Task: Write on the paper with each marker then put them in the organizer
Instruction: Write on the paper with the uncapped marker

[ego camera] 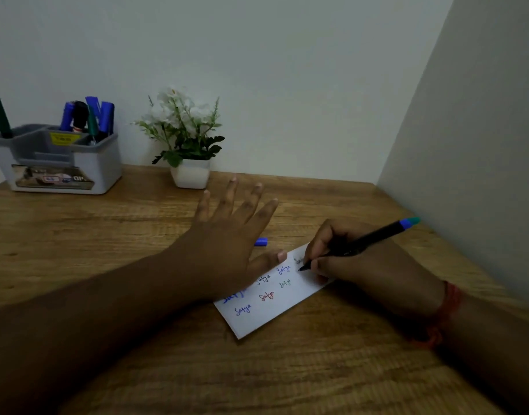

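A white strip of paper [287,307] lies on the wooden table, with several short handwritten words in blue, red, black and green on it. My right hand [359,265] grips a black marker [374,239] with a blue and green end, its tip touching the paper's far end. My left hand [227,235] hovers flat with fingers spread, its thumb resting on the paper's upper edge. A blue cap [261,242] lies on the table just beyond the paper. At the far left, the grey and white organizer [101,169] holds several blue, black and green markers [103,118].
A small white pot of artificial white flowers [189,172] stands by the back wall, right of the organizer. A grey wall panel [472,145] closes off the table's right side. My right wrist wears a red thread band [446,313].
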Tool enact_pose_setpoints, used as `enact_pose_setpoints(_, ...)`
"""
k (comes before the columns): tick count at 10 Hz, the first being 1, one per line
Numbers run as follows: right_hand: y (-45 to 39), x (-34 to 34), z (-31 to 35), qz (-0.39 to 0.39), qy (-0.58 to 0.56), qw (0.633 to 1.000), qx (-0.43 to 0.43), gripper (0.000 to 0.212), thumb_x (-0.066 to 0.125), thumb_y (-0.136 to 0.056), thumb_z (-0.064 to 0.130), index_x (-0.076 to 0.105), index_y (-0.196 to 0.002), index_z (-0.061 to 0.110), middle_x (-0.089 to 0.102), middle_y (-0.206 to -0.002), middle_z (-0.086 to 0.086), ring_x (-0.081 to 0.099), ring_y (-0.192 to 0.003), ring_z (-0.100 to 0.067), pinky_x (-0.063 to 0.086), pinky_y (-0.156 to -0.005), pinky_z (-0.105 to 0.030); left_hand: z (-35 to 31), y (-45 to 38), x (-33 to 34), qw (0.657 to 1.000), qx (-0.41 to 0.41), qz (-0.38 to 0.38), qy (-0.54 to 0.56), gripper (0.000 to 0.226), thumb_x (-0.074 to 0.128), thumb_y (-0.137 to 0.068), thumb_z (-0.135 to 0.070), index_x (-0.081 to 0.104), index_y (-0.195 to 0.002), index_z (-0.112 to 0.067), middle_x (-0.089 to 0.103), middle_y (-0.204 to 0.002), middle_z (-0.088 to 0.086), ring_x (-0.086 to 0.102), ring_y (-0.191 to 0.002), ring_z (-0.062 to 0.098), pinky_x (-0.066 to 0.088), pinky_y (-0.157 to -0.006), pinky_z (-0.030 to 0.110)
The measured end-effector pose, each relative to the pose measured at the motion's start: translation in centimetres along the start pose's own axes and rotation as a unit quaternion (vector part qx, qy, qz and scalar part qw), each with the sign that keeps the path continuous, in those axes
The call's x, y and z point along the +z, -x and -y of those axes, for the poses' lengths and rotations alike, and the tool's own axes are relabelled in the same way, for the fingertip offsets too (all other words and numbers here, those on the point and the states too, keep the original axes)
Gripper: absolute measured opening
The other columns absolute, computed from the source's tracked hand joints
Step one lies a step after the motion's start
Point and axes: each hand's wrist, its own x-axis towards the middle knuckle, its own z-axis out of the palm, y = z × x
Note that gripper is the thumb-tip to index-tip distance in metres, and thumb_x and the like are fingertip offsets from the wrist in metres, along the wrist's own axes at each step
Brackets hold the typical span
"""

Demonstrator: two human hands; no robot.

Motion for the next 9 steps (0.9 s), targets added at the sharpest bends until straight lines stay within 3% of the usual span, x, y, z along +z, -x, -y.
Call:
enact_pose_setpoints(3,0.07,0.23,-0.55,-0.008,0.011,0.999,-0.031,0.012,0.072,-0.083,0.003,0.072,-0.078,0.014,0.077,-0.088,0.004,0.071,-0.086,-0.008,0.056,-0.076,-0.026,0.14,-0.03,0.16,1.000,-0.008,0.012,-0.005,0.086,-0.001,-0.077,-0.083,-0.022,-0.149,-0.040,-0.033,-0.157,-0.009,-0.041,-0.139,0.020,-0.015,-0.115,0.057)
enact_pose_setpoints(5,-0.03,0.32,-0.74,-0.012,0.011,0.999,-0.032,0.011,0.073,-0.083,0.004,0.073,-0.077,0.014,0.076,-0.085,0.006,0.069,-0.079,-0.002,0.051,-0.063,-0.010,0.02,-0.06,0.03,1.000,-0.011,0.021,-0.007,0.087,-0.001,-0.076,-0.083,-0.022,-0.148,-0.041,-0.034,-0.156,-0.010,-0.041,-0.139,0.020,-0.014,-0.116,0.057)
enact_pose_setpoints(7,0.08,0.09,-0.76,0.007,0.006,0.999,-0.036,0.011,0.071,-0.082,0.001,0.071,-0.077,0.011,0.076,-0.086,0.005,0.069,-0.084,-0.003,0.054,-0.068,-0.014,-0.04,-0.10,-0.06,0.999,-0.018,0.029,-0.008,0.088,-0.002,-0.074,-0.084,-0.023,-0.148,-0.041,-0.035,-0.156,-0.010,-0.042,-0.138,0.020,-0.015,-0.116,0.057)
enact_pose_setpoints(9,-0.08,0.12,-1.01,-0.008,0.006,1.000,-0.021,0.012,0.072,-0.082,0.006,0.071,-0.076,0.016,0.076,-0.089,0.003,0.069,-0.085,-0.011,0.054,-0.070,-0.025,-0.05,-0.08,-0.04,0.999,-0.019,0.032,-0.010,0.089,-0.003,-0.073,-0.084,-0.024,-0.148,-0.041,-0.036,-0.155,-0.009,-0.043,-0.138,0.020,-0.014,-0.116,0.057)
